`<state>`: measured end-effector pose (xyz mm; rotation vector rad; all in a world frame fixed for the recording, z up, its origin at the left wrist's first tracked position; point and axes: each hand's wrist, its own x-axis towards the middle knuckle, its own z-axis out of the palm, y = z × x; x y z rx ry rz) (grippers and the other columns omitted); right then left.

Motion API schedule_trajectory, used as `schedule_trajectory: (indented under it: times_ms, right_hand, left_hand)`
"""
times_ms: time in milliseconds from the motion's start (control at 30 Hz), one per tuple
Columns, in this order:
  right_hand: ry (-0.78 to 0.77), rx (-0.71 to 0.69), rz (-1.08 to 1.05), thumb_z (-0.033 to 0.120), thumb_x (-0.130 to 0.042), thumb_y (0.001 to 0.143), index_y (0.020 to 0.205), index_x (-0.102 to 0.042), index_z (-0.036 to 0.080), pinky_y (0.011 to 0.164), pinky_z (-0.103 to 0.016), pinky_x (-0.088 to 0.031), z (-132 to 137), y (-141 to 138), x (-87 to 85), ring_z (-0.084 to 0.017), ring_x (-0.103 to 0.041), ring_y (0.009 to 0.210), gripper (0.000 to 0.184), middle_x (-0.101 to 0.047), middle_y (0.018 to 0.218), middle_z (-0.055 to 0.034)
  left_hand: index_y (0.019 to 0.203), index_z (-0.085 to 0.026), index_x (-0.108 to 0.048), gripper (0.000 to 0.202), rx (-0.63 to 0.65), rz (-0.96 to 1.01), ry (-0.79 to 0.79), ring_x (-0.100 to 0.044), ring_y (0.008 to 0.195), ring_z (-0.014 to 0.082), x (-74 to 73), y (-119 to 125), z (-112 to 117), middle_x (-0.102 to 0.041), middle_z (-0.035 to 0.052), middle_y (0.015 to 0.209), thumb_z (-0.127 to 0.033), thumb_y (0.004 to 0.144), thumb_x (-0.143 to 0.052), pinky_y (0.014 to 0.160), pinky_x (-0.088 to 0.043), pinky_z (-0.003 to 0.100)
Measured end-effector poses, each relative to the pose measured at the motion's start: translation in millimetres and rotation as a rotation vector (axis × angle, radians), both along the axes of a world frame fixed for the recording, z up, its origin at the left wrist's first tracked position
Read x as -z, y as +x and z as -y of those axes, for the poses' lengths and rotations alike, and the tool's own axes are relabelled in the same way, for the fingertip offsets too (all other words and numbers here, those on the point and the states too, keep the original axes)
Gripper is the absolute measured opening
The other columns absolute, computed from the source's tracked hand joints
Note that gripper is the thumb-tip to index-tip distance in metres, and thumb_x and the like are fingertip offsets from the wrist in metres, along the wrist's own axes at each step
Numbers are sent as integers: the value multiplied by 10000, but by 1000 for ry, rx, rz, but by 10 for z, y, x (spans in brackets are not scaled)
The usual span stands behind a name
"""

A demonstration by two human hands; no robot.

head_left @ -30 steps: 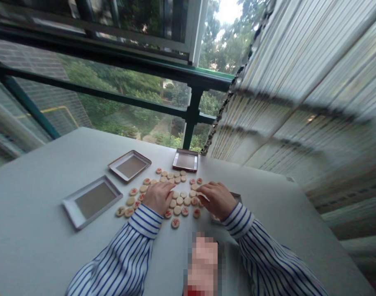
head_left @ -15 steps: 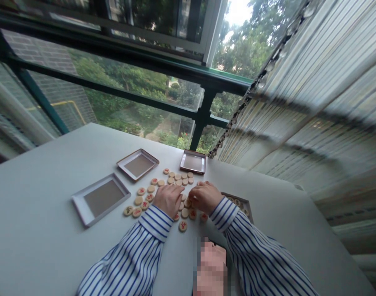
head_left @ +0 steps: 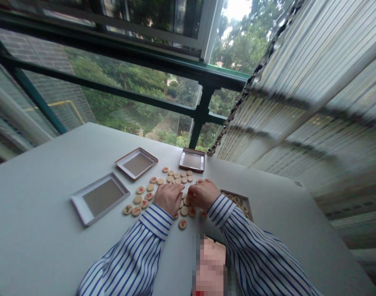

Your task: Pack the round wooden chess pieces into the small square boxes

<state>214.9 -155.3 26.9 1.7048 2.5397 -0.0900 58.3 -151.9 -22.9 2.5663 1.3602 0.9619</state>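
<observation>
Both hands were down in the middle of the scatter of round wooden discs (head_left: 177, 180) on the white surface (head_left: 46, 172). The left hand (head_left: 168, 198) lay palm down, fingers loosely curled and resting on the discs beneath it. From this angle I couldn't tell if it had hold of one. Just to its right, almost touching, the right hand (head_left: 203, 194) was hunched with its fingertips (head_left: 191, 193) pressed down among the pieces, and whether they pinched a disc stayed hidden under the knuckles.

Discs fanned out round the hands: a tight bunch on the far side, a loose string running left to a pair (head_left: 128, 209) near the grey-rimmed tray (head_left: 78, 210), and one red-marked disc (head_left: 182, 223) lying alone on the near side. Several showed red characters; others were blank side up.

Farther back sat a brown-rimmed tray (head_left: 124, 170), bare inside, and a smaller tray (head_left: 191, 168) against the window frame (head_left: 203, 111). On the right, partly behind the striped right sleeve (head_left: 256, 259), a fourth tray (head_left: 234, 193) held a few discs
</observation>
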Motion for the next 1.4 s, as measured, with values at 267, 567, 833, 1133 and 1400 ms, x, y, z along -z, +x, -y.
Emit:
schedule_trajectory:
  times_ms: [267, 567, 833, 1133, 1400]
  right_hand:
    - [-49, 59, -302, 337, -471, 794, 879, -674, 201, 678, -256, -395, -61, 110, 95, -141, -584, 717, 258, -677, 783, -46]
    - [-455, 166, -1142, 389, -569, 721, 834, -663, 99, 620, -250, -451, -95, 169, 99, -112, -558, 617, 325, -661, 749, -62]
    - [-446, 183, -1160, 425, -614, 692, 842, -663, 108, 627, -247, -460, -56, 130, 88, -117, -575, 645, 354, -665, 732, -51]
    - [-270, 254, -994, 286, -536, 757, 964, -611, 142, 585, -223, -444, -114, 127, 223, -101, -572, 621, 264, -665, 749, -42]
    - [-156, 166, -788, 243, -459, 778, 962, -631, 147, 553, -204, -399, -121, 166, 274, -81, -512, 562, 269, -639, 702, -12]
  left_hand:
    - [941, -169, -631, 220, 2, 46, -6, -607, 830, 228, 12, 13, -5, -683, 67, 898, -204, 756, -518, 743, -433, 383]
    - [987, -175, -617, 276, 37, 118, 26, -615, 827, 209, 24, 22, -17, -687, 67, 897, -285, 740, -558, 735, -434, 346]
    - [929, -173, -631, 223, 10, 131, 62, -614, 799, 206, -38, 39, 15, -692, 53, 855, -256, 739, -549, 720, -420, 339]
    - [960, -196, -629, 239, -60, 69, 0, -596, 846, 222, -23, -58, -34, -675, 50, 919, -278, 746, -559, 757, -414, 368]
    - [940, -207, -641, 236, -39, 11, -43, -584, 876, 233, -14, -82, -36, -665, 57, 948, -226, 721, -557, 757, -422, 390]
